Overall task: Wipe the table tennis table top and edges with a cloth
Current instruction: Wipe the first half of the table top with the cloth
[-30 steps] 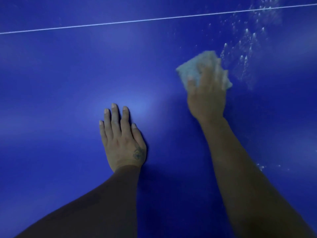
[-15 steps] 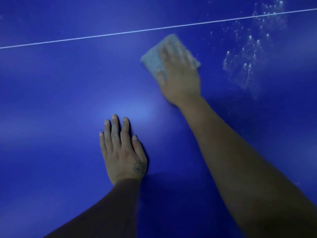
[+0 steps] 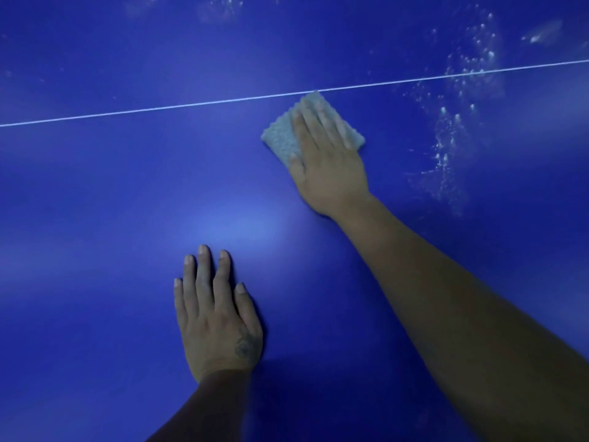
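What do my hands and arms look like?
The left hand has a small dark tattoo near the thumb base. The right hand and forearm are bare: no rings, watch or sleeve. From the left wrist up, a dark sleeve or shadow, unclear.

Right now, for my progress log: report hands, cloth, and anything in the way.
Right hand flat, pressing cloth on table top, cloth corner at white line. Left hand flat on table top, empty. Speckled spatter right of cloth; nothing blocking.
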The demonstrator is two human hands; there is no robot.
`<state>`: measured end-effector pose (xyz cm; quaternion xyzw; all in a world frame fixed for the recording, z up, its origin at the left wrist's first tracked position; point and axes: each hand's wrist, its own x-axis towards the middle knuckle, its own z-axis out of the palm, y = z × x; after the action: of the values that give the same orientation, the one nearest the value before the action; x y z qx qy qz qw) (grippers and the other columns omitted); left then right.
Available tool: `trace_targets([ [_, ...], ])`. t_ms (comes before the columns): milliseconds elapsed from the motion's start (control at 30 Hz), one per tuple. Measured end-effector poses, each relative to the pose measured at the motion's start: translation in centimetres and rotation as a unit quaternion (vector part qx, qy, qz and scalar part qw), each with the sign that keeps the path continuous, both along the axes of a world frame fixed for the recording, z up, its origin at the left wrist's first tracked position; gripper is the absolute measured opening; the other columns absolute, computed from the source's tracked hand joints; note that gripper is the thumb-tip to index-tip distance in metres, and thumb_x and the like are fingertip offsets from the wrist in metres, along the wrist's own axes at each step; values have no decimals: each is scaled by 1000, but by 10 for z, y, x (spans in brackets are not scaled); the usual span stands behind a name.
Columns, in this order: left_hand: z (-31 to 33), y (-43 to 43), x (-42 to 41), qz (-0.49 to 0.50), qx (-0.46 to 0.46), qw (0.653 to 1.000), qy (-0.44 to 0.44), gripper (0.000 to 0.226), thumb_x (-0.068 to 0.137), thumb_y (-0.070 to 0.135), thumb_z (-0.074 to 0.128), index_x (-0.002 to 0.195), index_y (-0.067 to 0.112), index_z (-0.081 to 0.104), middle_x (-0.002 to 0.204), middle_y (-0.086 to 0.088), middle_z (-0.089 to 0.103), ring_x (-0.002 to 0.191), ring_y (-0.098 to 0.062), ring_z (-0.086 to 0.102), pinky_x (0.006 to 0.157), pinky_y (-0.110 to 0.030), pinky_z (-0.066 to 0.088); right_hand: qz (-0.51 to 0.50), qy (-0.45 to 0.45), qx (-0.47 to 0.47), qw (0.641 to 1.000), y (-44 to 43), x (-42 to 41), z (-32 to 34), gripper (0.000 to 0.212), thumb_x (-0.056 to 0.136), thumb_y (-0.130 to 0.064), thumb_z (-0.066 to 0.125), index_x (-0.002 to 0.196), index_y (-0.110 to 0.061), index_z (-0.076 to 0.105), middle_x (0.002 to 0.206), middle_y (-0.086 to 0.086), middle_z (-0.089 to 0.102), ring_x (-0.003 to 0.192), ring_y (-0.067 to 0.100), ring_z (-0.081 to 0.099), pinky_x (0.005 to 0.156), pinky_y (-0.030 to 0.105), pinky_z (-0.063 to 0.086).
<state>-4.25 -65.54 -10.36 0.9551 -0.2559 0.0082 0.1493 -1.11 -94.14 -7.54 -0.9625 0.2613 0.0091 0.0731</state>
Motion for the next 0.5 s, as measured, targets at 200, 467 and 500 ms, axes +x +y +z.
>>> trace_targets([
  [200, 4, -4, -1, 2, -9, 1000, 0, 55, 109, 26, 43, 161, 9, 49, 176, -10, 32, 167, -29, 19, 134, -57, 18, -292, -2, 24, 956, -87, -34, 3, 68, 113, -37, 28, 173, -10, 8, 181, 12, 2, 168, 31, 0, 135, 53, 2],
  [467, 4, -2, -1, -2, -7, 1000, 1, 55, 110, 28, 40, 162, 9, 47, 177, -10, 30, 167, -28, 17, 134, -58, 18, -300, 1, 21, 954, -97, -71, 3, 68, 113, -40, 28, 173, -12, 11, 181, 12, 5, 168, 30, 3, 135, 55, 8],
  [500, 3, -2, -1, -1, -9, 1000, -1, 55, 110, 27, 41, 161, 9, 48, 176, -11, 31, 167, -28, 18, 134, -58, 17, -349, -6, 35, 937, -101, -74, 4, 69, 112, -40, 29, 173, -12, 11, 181, 12, 4, 168, 30, 1, 135, 55, 7],
])
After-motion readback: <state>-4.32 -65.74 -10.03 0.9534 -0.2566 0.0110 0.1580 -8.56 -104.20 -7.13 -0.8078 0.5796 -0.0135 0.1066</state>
